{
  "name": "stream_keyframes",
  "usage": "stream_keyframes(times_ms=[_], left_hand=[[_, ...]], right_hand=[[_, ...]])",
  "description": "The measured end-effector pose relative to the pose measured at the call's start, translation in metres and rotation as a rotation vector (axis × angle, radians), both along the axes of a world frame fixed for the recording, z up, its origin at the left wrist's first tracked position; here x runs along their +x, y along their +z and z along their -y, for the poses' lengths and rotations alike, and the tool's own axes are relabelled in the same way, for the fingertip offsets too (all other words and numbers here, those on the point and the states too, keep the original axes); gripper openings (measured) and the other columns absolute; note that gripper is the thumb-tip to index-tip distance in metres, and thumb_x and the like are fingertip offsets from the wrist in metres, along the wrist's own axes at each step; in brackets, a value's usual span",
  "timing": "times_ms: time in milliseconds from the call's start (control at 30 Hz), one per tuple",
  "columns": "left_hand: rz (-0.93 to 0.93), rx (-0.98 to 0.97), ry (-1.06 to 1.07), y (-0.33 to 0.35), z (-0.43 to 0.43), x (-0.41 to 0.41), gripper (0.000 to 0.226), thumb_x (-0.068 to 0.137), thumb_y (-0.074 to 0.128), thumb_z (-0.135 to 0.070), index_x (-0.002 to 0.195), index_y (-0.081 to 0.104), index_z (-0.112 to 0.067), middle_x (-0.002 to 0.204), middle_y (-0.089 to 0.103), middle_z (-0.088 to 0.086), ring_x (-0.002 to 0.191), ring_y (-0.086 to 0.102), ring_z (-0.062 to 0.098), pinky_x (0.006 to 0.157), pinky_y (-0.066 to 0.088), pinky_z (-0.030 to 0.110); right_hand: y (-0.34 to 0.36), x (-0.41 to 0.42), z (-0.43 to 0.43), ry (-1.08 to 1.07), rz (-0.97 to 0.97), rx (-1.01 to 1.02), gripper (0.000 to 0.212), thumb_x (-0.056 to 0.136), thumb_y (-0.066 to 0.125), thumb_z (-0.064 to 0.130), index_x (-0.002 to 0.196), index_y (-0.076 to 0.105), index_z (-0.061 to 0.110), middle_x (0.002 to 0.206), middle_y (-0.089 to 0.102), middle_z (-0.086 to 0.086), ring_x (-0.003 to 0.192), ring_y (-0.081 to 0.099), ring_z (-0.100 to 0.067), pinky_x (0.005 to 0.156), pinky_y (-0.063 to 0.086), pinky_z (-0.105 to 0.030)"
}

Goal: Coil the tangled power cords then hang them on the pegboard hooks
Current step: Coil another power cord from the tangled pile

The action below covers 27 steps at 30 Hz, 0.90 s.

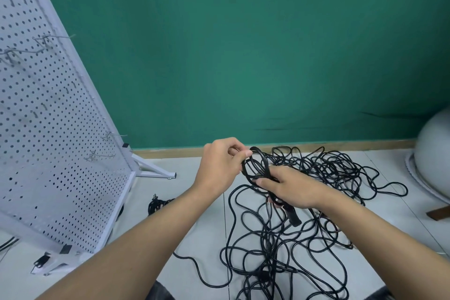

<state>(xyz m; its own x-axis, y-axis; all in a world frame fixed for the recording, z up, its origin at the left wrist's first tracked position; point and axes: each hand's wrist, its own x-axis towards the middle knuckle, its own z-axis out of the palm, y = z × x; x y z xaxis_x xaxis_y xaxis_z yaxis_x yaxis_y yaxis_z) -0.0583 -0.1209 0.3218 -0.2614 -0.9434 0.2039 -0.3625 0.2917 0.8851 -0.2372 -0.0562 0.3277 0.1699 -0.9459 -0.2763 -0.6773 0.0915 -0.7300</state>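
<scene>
The left hand [220, 163] pinches the top of a small black coil [265, 162] and the right hand [291, 189] grips its lower side, so the loops stand roughly upright between them. The tangled cords [316, 234] lie on the floor [207, 238] below and to the right; the pegboard [48, 129] with its hooks [101, 154] stands left, nearer the left hand

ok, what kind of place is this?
Probably a staged indoor work area: a freestanding white pegboard with hooks, a plain green backdrop, black power cords tangled on a pale tiled floor.
</scene>
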Motion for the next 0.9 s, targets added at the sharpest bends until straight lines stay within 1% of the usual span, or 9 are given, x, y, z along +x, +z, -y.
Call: stream_keyframes(times_ms=[100, 200, 267, 433, 533, 633, 733, 833, 900], left_hand=[[0.012, -0.019, -0.062, -0.002, 0.002, 0.0, 0.008, 0.094, 0.074, -0.021, 0.101, 0.076, -0.024, 0.074, 0.07, -0.001, 0.059, 0.067, 0.017, 0.068, 0.063, 0.041], [0.065, -0.056, -0.214, -0.001, 0.002, 0.001, 0.032, 0.1, 0.063, -0.01, 0.122, 0.075, -0.031, 0.097, 0.064, 0.002, 0.07, 0.06, 0.01, 0.063, 0.063, 0.03], [0.097, -0.084, -0.283, 0.0, 0.001, 0.003, 0.036, 0.102, 0.06, -0.006, 0.123, 0.076, -0.031, 0.096, 0.063, 0.003, 0.077, 0.061, 0.01, 0.064, 0.062, 0.025], [0.248, -0.17, -0.237, -0.002, 0.005, 0.009, 0.029, 0.1, 0.064, -0.018, 0.124, 0.075, -0.03, 0.099, 0.073, -0.002, 0.082, 0.064, 0.007, 0.083, 0.049, 0.016], [0.318, -0.191, -0.231, -0.005, 0.007, 0.01, 0.027, 0.101, 0.063, -0.019, 0.125, 0.075, -0.023, 0.111, 0.076, -0.002, 0.09, 0.062, 0.008, 0.079, 0.039, 0.004], [0.353, -0.182, -0.219, -0.005, 0.004, 0.006, 0.019, 0.102, 0.064, -0.025, 0.112, 0.078, -0.019, 0.103, 0.078, -0.01, 0.086, 0.066, 0.011, 0.083, 0.049, 0.022], [0.203, 0.014, -0.168, -0.005, 0.003, 0.006, 0.026, 0.105, 0.056, -0.039, 0.095, 0.075, -0.023, 0.08, 0.071, -0.016, 0.072, 0.067, 0.004, 0.07, 0.052, 0.027], [0.053, 0.354, -0.243, -0.011, 0.003, 0.006, 0.035, 0.11, 0.038, -0.033, 0.12, 0.07, -0.023, 0.107, 0.073, -0.007, 0.099, 0.071, 0.011, 0.088, 0.056, 0.035], [0.174, 0.347, -0.329, -0.018, 0.003, 0.009, 0.039, 0.106, 0.04, -0.017, 0.138, 0.061, -0.027, 0.128, 0.067, -0.008, 0.119, 0.062, 0.011, 0.104, 0.049, 0.034]], right_hand=[[0.0, -0.005, 0.001, 0.062, -0.085, 0.007, 0.023, 0.106, 0.053, 0.035, 0.096, 0.069, 0.022, 0.092, 0.076, 0.009, 0.086, 0.069, -0.01, 0.088, 0.054, -0.037], [0.0, -0.007, -0.001, 0.078, -0.08, 0.023, 0.026, 0.107, 0.051, 0.033, 0.088, 0.067, 0.024, 0.079, 0.071, 0.021, 0.067, 0.055, -0.005, 0.073, 0.047, -0.033], [0.0, -0.008, -0.001, 0.067, -0.069, 0.039, 0.027, 0.107, 0.051, 0.034, 0.088, 0.067, 0.023, 0.078, 0.069, 0.013, 0.066, 0.048, -0.009, 0.07, 0.042, -0.032], [-0.003, -0.01, -0.002, 0.005, 0.098, 0.091, 0.022, 0.108, 0.051, 0.028, 0.099, 0.064, 0.013, 0.091, 0.077, 0.0, 0.082, 0.07, -0.016, 0.093, 0.053, -0.043], [-0.005, -0.012, -0.002, 0.033, 0.085, 0.09, 0.028, 0.105, 0.057, 0.037, 0.097, 0.066, 0.012, 0.088, 0.072, -0.01, 0.075, 0.063, -0.014, 0.079, 0.05, -0.042], [-0.007, -0.016, -0.003, 0.048, 0.067, 0.131, 0.038, 0.093, 0.065, 0.055, 0.104, 0.074, 0.019, 0.087, 0.065, -0.002, 0.079, 0.054, -0.014, 0.08, 0.044, -0.039], [-0.006, -0.016, -0.003, -0.04, 0.203, 0.137, 0.023, 0.101, 0.064, 0.037, 0.107, 0.075, 0.017, 0.108, 0.074, -0.011, 0.093, 0.062, -0.018, 0.091, 0.05, -0.039], [-0.002, -0.017, 0.0, -0.186, 0.412, 0.109, 0.021, 0.103, 0.061, 0.026, 0.103, 0.069, 0.007, 0.095, 0.062, -0.013, 0.086, 0.056, -0.023, 0.076, 0.047, -0.033], [0.003, -0.019, 0.0, -0.26, 0.591, 0.11, 0.02, 0.101, 0.062, 0.024, 0.105, 0.068, 0.005, 0.092, 0.059, -0.009, 0.081, 0.055, -0.023, 0.073, 0.046, -0.032]])
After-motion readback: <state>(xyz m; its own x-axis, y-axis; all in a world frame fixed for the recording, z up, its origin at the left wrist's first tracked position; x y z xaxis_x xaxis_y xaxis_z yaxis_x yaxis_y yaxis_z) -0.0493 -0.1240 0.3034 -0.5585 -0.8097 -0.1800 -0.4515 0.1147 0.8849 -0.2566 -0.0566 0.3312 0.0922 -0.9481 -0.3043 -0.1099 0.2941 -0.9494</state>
